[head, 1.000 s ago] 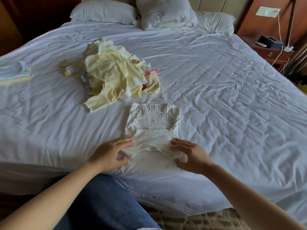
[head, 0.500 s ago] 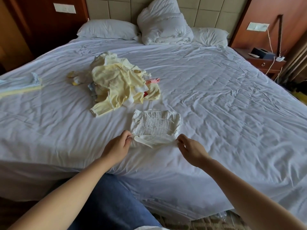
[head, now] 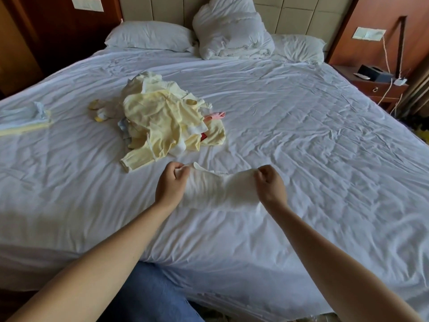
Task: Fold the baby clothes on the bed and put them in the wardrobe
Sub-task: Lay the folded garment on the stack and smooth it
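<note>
My left grip [head: 172, 185] and right grip [head: 270, 185] each pinch an end of the white garment [head: 220, 190], held mid-frame, half folded. The yellow pile [head: 162, 119] above waits; folded pieces [head: 23, 120] lie far left on the bed [head: 313, 140].

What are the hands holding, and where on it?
A white garment, stretched between them: left hand pinches its top left corner, right hand its top right.

Bare sheet [head: 301, 140] right of the clothes pile [head: 162, 119].

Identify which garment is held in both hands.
The white garment, pinched between left hand and right hand; the yellow pile and folded stack lie untouched.
</note>
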`<state>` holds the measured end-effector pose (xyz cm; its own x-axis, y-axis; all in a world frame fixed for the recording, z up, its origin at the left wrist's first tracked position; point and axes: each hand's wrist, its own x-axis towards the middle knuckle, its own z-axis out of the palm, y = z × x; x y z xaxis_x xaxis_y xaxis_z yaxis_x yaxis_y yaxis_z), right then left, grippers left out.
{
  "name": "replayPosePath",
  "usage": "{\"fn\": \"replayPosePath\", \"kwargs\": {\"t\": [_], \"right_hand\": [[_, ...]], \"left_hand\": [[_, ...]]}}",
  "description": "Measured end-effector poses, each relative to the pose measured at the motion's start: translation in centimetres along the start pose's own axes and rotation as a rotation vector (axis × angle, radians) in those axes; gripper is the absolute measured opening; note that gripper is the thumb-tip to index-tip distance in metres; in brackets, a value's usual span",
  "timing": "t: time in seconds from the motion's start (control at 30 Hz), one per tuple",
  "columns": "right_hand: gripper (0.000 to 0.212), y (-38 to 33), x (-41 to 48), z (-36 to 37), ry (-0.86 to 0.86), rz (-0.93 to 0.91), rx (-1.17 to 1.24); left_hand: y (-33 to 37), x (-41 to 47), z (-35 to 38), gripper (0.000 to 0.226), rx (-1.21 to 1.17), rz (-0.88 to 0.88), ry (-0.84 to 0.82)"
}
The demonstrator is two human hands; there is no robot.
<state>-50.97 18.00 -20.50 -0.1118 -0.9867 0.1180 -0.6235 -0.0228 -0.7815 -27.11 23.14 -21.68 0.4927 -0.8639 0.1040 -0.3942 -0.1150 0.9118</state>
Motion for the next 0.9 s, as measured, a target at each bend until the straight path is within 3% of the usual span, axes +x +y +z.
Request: {"fn": "replayPosePath", "kwargs": {"t": [0.17, 0.37, 0.53, 0.63, 0.7, 0.8, 0.9], "right_hand": [[0.019, 1.2, 3.8, 2.7, 0.049, 0.019, -0.207], [0.025, 3.3, 4.7, 4.2, 0.069, 0.003, -0.448], [0.026, 5.0, 5.2, 5.4, 0.055, -0.157, -0.560], [0.026, 4.7, 5.3, 5.0, 0.083, -0.171, -0.491], [0.030, 4.0, 4.6, 4.5, 0.108, -0.234, -0.427], [0.045, 3.5, 2.5, 4.5, -0.028, -0.389, -0.413], [0.062, 4.8, 0.5, 5.1, -0.229, -0.389, -0.474]], "left_hand": [[-0.8, 3.2, 2.8, 0.027, 0.183, -0.053, 0.041], [-4.0, 5.0, 4.4, 0.024, 0.526, 0.059, 0.050], [-5.5, 5.4, 5.0, 0.025, 0.462, 0.212, 0.055], [-5.0, 5.8, 4.5, 0.028, 0.381, 0.202, 0.062], [-4.0, 5.8, 3.9, 0.026, 0.385, 0.320, 0.101], [-3.0, 4.2, 3.8, 0.031, 0.427, 0.603, -0.034], [-5.1, 1.8, 4.8, 0.045, 0.613, 0.706, -0.235]]}}
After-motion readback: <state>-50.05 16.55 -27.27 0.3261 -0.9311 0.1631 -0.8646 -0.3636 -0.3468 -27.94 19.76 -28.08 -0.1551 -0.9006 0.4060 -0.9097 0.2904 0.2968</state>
